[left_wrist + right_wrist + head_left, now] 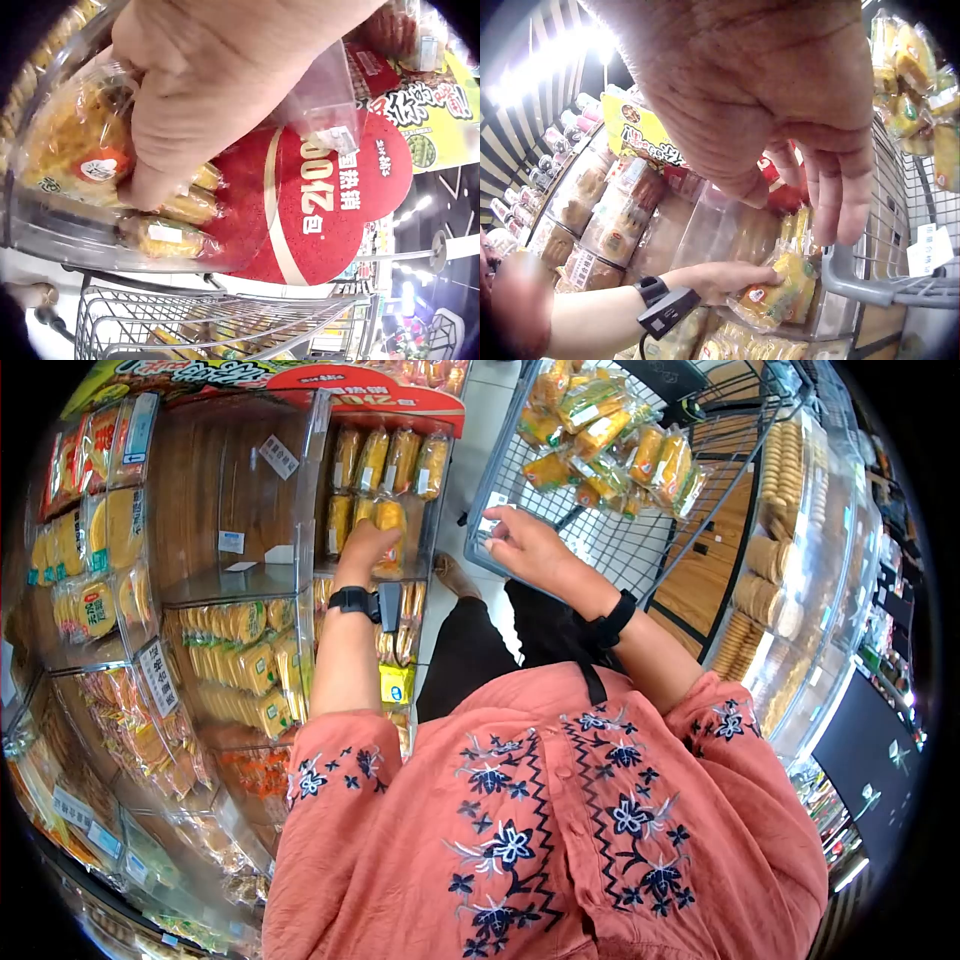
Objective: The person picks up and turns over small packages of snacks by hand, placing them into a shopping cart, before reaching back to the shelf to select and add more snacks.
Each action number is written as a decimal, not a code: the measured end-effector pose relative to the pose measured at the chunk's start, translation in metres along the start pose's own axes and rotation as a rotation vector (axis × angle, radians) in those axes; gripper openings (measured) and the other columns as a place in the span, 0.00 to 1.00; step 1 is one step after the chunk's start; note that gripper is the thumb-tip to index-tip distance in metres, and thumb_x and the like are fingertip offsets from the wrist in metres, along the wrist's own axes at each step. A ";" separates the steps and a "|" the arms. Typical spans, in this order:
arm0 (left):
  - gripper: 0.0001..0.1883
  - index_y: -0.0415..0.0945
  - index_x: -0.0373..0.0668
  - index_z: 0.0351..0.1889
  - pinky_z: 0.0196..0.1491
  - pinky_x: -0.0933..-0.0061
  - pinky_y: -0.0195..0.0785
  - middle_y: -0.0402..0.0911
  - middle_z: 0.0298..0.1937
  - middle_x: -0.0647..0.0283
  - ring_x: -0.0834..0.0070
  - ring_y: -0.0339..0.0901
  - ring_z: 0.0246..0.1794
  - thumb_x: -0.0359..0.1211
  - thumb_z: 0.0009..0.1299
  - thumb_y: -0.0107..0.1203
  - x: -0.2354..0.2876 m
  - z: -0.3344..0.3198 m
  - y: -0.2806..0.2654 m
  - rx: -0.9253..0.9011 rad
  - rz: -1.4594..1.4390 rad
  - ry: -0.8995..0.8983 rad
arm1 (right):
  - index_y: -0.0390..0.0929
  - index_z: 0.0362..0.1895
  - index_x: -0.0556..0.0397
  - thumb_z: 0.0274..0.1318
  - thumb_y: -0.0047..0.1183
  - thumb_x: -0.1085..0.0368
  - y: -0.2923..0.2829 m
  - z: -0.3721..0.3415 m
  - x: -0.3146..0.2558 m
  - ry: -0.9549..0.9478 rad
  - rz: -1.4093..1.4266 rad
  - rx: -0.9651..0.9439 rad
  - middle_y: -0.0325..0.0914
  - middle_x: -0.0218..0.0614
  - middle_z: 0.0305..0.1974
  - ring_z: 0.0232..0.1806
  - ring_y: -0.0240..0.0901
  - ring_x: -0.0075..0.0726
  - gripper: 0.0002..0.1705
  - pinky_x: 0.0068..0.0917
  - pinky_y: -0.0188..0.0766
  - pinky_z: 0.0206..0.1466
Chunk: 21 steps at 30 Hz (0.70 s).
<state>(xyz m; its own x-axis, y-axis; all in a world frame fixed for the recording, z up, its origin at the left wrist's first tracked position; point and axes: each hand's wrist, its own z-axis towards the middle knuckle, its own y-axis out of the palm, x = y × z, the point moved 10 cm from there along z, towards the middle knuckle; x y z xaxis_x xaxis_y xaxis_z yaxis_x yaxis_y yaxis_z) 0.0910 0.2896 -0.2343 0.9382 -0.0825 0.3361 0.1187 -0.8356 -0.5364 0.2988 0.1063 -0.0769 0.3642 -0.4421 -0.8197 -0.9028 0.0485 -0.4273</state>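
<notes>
My left hand (368, 550) reaches into a clear shelf bin and grips a plastic-wrapped yellow snack cake (780, 291). In the left wrist view the thumb presses on the wrapper of this cake (84, 142), beside its red-and-white label. More wrapped cakes (372, 460) stand in rows in the same bin. My right hand (540, 555) is over the near end of the shopping cart, its fingers loosely bent with nothing held. Its fingertips are right by the grey cart handle (866, 286) in the right wrist view. Several similar wrapped cakes (600, 435) lie heaped in the cart.
The wire cart (610, 550) stands in front at the right. Shelf bins of packaged biscuits (245, 660) fill the left side. A red promotional sign (322, 195) rises behind the cake bin. At the far right are clear bins of round biscuits (770, 560).
</notes>
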 end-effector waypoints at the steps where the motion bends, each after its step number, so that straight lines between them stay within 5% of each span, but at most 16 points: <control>1: 0.39 0.74 0.28 0.57 0.57 0.57 0.71 0.80 0.53 0.37 0.46 0.79 0.55 0.51 0.55 0.63 0.011 -0.001 0.000 -0.005 0.017 0.012 | 0.69 0.60 0.56 0.61 0.54 0.58 0.001 0.001 0.003 0.009 0.020 0.001 0.78 0.49 0.45 0.47 0.77 0.52 0.26 0.41 0.73 0.50; 15: 0.36 0.67 0.39 0.64 0.62 0.55 0.70 0.73 0.65 0.46 0.50 0.72 0.65 0.52 0.64 0.63 -0.013 0.022 0.033 0.126 0.270 -0.166 | 0.69 0.61 0.56 0.61 0.54 0.58 0.002 0.006 0.034 0.130 0.136 -0.011 0.80 0.47 0.42 0.43 0.76 0.48 0.27 0.39 0.72 0.49; 21: 0.31 0.69 0.41 0.59 0.60 0.53 0.72 0.76 0.60 0.48 0.49 0.73 0.63 0.50 0.66 0.61 0.013 0.015 0.018 0.274 0.267 -0.074 | 0.69 0.61 0.57 0.62 0.53 0.57 0.003 0.004 0.047 0.192 0.207 -0.039 0.80 0.46 0.43 0.41 0.77 0.47 0.27 0.38 0.73 0.47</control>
<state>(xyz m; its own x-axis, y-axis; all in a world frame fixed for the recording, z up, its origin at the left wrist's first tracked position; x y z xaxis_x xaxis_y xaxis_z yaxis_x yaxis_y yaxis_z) 0.1100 0.2815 -0.2518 0.9675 -0.2299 0.1052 -0.0601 -0.6131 -0.7877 0.3142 0.0892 -0.1182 0.1243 -0.5878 -0.7994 -0.9631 0.1224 -0.2398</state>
